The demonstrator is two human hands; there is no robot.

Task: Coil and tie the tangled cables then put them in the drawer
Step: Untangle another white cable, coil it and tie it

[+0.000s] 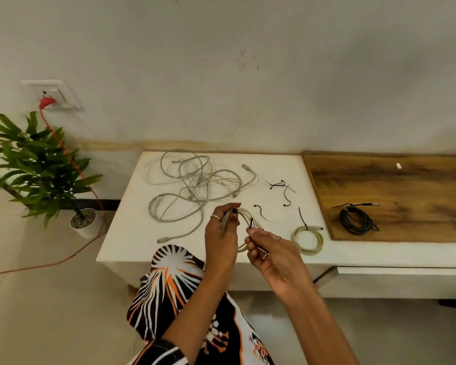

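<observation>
White coil [244,219] pinched in left grip [223,227], right grip [270,252] pinching black tie [251,223], seemingly looped round it.

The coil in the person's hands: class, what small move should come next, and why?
Probably pull the black tie snug. The left hand grips the pale coil, and the right hand pinches the tie already looped round its strands. A finished tied coil lies on the white table; the tangled cables still wait.
</observation>
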